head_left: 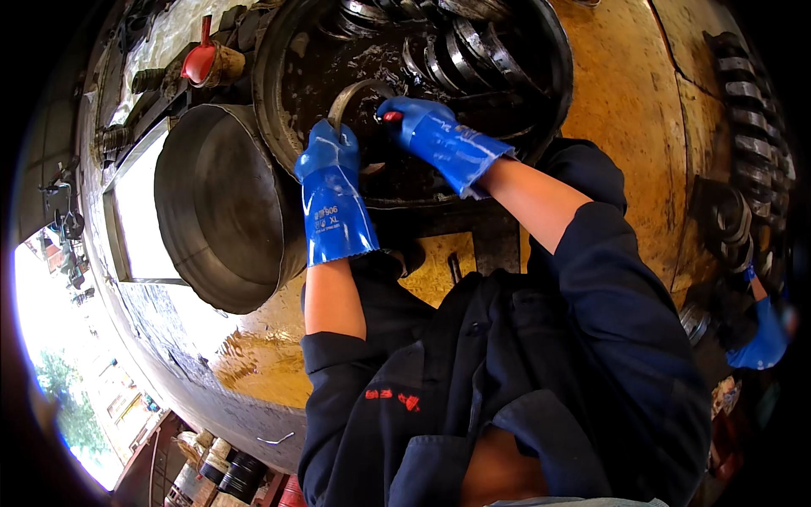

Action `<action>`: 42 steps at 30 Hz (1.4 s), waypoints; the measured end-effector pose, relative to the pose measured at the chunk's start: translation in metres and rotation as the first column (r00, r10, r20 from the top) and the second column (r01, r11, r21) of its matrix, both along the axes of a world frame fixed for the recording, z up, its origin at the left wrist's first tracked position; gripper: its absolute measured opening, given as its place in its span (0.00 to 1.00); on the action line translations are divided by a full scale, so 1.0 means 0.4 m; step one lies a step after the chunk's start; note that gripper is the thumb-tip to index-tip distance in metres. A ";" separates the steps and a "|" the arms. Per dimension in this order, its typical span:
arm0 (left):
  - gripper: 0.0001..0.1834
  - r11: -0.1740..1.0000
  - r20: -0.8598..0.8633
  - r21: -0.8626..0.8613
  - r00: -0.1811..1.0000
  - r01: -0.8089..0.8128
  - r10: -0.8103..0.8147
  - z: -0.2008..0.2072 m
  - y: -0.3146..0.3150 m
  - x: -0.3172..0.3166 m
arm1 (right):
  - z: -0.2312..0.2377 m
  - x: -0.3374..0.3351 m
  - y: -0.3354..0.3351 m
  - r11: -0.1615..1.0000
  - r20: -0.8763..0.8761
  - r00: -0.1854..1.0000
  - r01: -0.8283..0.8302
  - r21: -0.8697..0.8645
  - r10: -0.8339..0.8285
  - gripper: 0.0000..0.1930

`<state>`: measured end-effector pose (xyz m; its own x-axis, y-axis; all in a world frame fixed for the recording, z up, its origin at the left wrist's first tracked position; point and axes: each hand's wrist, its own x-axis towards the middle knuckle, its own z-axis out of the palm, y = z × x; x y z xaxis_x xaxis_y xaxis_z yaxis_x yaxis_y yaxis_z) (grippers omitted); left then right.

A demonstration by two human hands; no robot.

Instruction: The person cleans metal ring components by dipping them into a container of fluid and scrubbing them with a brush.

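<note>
My left hand (328,154), in a long blue rubber glove, is closed on the lower end of a curved metal half-ring (342,100). It resembles a bearing shell and arcs up over the dark liquid in a large round metal tub (272,135). Beside its other end, my right hand (420,120), gloved alike, grips a small red-handled tool (392,117). The tool's working end is too small and hidden to make out. Several wet half-rings (460,59) lean side by side in the tub's far right part.
A deep metal drum (221,207) lies tilted left of the tub. A red scoop (200,64) rests on a can behind it. Curved metal parts (752,127) are stacked in a row at far right, on the yellowish floor (629,93). Another person's blue sleeve or glove (759,338) shows below.
</note>
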<state>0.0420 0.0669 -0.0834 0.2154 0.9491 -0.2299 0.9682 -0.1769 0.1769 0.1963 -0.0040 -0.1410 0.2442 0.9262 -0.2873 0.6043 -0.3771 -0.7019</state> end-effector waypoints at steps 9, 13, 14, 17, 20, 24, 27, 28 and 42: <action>0.22 0.999 0.053 0.031 0.998 -0.028 0.026 -0.006 -0.008 -0.030 | 0.059 0.051 -0.057 0.885 -0.041 0.955 -0.254 0.390 0.292 0.18; 0.22 0.997 0.162 0.068 0.987 -0.032 0.020 0.001 -0.017 -0.032 | 0.084 0.040 -0.083 0.902 0.059 0.938 -0.345 0.261 0.342 0.25; 0.22 0.997 0.192 0.079 0.981 -0.024 0.009 0.002 -0.017 -0.040 | 0.068 0.016 -0.055 0.962 -0.113 0.962 -0.233 0.141 0.249 0.20; 0.20 0.998 0.170 0.059 0.985 0.000 -0.011 -0.014 -0.011 -0.040 | 0.069 -0.016 -0.004 0.981 -0.216 0.976 -0.034 -0.193 -0.009 0.11; 0.20 0.999 0.136 0.019 0.990 0.034 -0.036 -0.013 -0.011 -0.022 | 0.034 -0.002 -0.001 0.982 0.102 0.982 -0.149 -0.118 0.162 0.11; 0.21 1.000 0.139 0.020 0.990 0.023 -0.026 0.004 -0.023 -0.030 | 0.062 -0.003 -0.011 0.982 0.080 0.985 0.142 0.122 -0.153 0.14; 0.20 0.998 0.172 0.054 0.985 0.007 -0.016 0.012 -0.030 -0.041 | 0.196 0.076 -0.030 0.953 -0.503 0.834 0.081 -0.291 -0.225 0.15; 0.20 0.998 0.166 0.059 0.986 0.006 -0.016 0.009 -0.027 -0.036 | 0.168 0.081 -0.051 0.998 -0.471 0.880 0.039 -0.057 -0.061 0.15; 0.21 0.998 0.212 0.061 0.976 0.035 -0.047 -0.002 -0.008 -0.036 | 0.049 -0.007 0.001 0.994 0.187 0.982 -0.036 0.100 0.017 0.14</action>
